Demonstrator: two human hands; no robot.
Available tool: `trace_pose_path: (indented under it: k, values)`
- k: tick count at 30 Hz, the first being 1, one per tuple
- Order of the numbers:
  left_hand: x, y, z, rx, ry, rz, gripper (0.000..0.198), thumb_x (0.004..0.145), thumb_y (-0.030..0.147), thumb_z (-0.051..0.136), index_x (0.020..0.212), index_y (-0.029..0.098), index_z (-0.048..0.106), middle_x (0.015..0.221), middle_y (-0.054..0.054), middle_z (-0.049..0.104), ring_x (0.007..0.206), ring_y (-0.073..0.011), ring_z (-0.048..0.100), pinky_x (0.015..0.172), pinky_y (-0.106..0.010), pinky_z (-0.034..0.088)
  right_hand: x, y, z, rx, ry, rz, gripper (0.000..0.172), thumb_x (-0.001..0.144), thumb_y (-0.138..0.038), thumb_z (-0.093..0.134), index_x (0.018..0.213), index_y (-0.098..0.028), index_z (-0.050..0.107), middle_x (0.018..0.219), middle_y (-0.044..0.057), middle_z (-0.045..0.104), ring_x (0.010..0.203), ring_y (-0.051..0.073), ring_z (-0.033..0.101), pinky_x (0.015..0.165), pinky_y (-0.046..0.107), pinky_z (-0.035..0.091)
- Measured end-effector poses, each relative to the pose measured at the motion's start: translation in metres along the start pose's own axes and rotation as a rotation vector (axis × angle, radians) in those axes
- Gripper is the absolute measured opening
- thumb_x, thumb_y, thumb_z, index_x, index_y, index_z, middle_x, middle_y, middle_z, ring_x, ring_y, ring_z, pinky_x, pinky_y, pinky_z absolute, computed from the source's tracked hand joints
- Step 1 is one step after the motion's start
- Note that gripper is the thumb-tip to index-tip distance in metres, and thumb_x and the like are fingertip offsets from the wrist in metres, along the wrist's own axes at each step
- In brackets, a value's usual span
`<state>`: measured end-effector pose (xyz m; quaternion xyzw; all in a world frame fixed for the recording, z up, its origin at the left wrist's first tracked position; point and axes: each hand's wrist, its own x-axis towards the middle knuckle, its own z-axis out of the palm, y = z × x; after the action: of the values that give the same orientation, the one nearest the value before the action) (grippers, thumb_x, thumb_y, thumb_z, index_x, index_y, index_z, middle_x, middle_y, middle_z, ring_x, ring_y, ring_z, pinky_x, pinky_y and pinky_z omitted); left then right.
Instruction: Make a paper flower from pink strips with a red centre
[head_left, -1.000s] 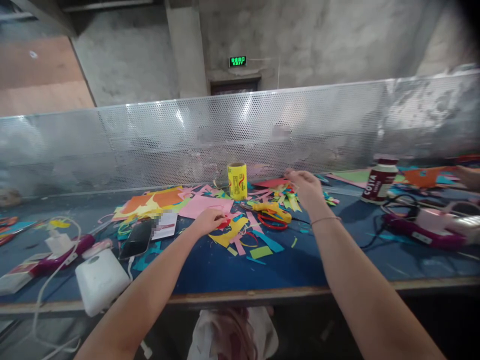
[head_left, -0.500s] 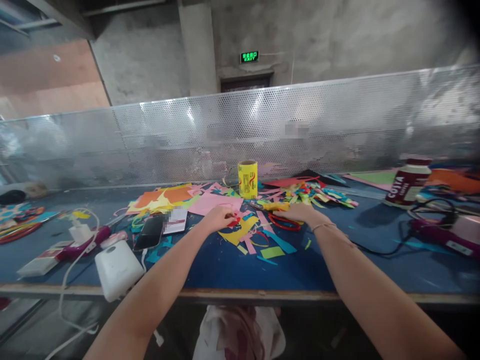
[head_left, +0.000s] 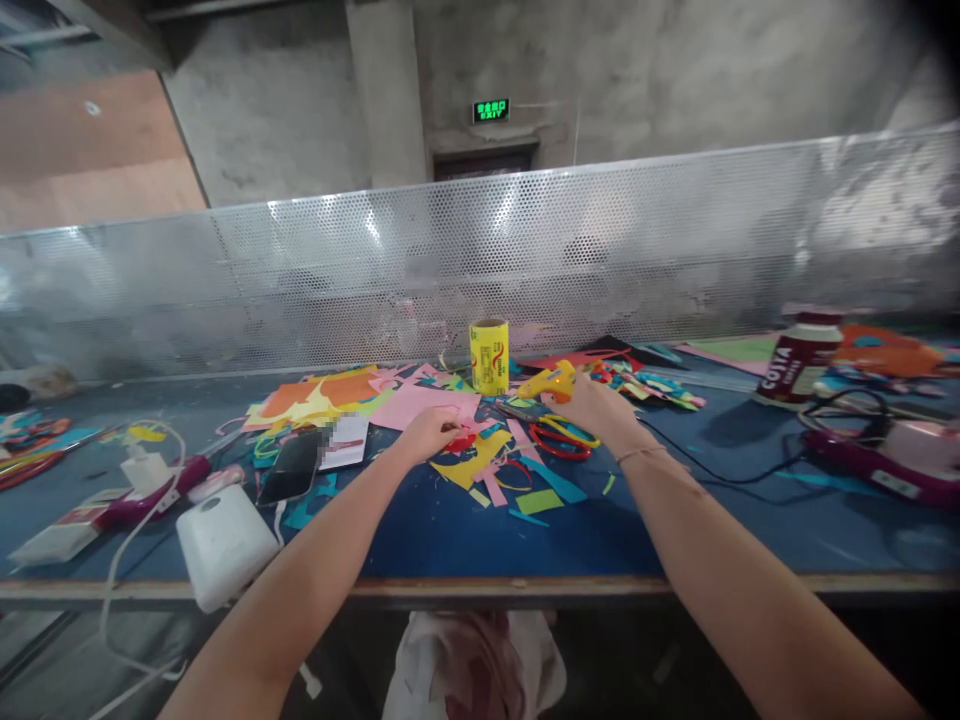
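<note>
My right hand (head_left: 589, 400) is closed around a yellow hot glue gun (head_left: 547, 381), raised a little above the table with its nozzle to the left. Below it lie scissors (head_left: 562, 440) with red and yellow handles. My left hand (head_left: 429, 436) is closed over the paper scraps, its fingertips pinching a small red piece (head_left: 462, 443) whose exact shape I cannot make out. Beside that hand are a pink sheet (head_left: 409, 404) and a yellow scrap (head_left: 471, 462). A green scrap (head_left: 540, 501) lies nearer the table's front edge.
A yellow roll (head_left: 489, 358) stands upright behind the scraps. At left are a phone (head_left: 291, 468), a white charger box (head_left: 225, 545) and a purple power strip (head_left: 161, 495) with cables. A coffee bottle (head_left: 799, 360) stands at right. A perforated metal panel (head_left: 337, 280) borders the back.
My right hand has lifted the yellow glue gun off the table, uncovering the scissors' handles. My left hand stays by the red piece. The whole view has shifted slightly.
</note>
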<state>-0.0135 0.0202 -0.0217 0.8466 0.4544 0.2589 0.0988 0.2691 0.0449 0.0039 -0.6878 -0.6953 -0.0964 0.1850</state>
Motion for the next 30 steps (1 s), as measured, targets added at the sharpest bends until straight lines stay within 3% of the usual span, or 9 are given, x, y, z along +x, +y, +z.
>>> trace_pose_path:
  k: [1,3,5,7,18,30]
  values:
    - [0.0,-0.001,0.001,-0.002,0.01,-0.005,0.022,0.078,0.028,0.05,0.068,0.015,0.064,0.063,-0.001,0.059,0.057,-0.0112,0.049,0.054,-0.023,0.032,-0.003,-0.007,-0.005,0.0,0.005,-0.002,0.05,0.074,-0.052,0.049,0.101,-0.011,0.055,0.086,0.017,0.065,0.081,0.029,0.062,0.064,0.033,0.043]
    - [0.0,-0.002,0.002,-0.009,0.021,-0.008,0.02,0.078,0.027,0.05,0.07,0.015,0.064,0.065,-0.001,0.06,0.059,-0.0114,0.05,0.055,-0.023,0.032,-0.009,-0.02,-0.011,0.023,0.002,-0.145,0.045,0.073,-0.052,0.051,0.096,-0.014,0.054,0.089,0.014,0.065,0.082,0.027,0.062,0.063,0.03,0.042]
    - [0.001,-0.004,0.003,-0.021,0.023,-0.003,0.019,0.078,0.026,0.05,0.072,0.015,0.065,0.068,-0.001,0.06,0.06,-0.0115,0.05,0.057,-0.023,0.033,-0.014,-0.029,-0.011,0.019,0.027,-0.309,0.043,0.075,-0.053,0.05,0.095,-0.015,0.053,0.092,0.013,0.065,0.083,0.025,0.062,0.064,0.028,0.041]
    - [0.001,-0.005,0.004,-0.027,0.025,-0.001,0.019,0.078,0.024,0.05,0.072,0.015,0.065,0.067,-0.001,0.06,0.061,-0.0114,0.05,0.058,-0.023,0.034,-0.016,-0.032,-0.007,-0.012,0.049,-0.377,0.041,0.077,-0.052,0.047,0.095,-0.015,0.053,0.092,0.013,0.065,0.082,0.025,0.061,0.064,0.028,0.04]
    - [0.002,-0.003,0.007,-0.007,0.05,-0.017,0.017,0.077,0.024,0.051,0.068,0.015,0.063,0.067,0.0,0.059,0.062,-0.0119,0.052,0.057,-0.023,0.035,-0.024,-0.046,0.005,-0.095,-0.088,-0.443,0.034,0.081,-0.04,0.045,0.101,-0.013,0.051,0.093,0.014,0.065,0.084,0.024,0.062,0.063,0.027,0.039]
    - [0.001,0.003,0.004,0.001,0.035,-0.004,0.018,0.077,0.025,0.051,0.07,0.015,0.065,0.067,-0.001,0.061,0.062,-0.0118,0.053,0.058,-0.023,0.036,-0.025,-0.047,0.005,-0.098,-0.079,-0.456,0.032,0.082,-0.036,0.044,0.101,-0.011,0.051,0.089,0.013,0.065,0.083,0.024,0.062,0.063,0.027,0.038]
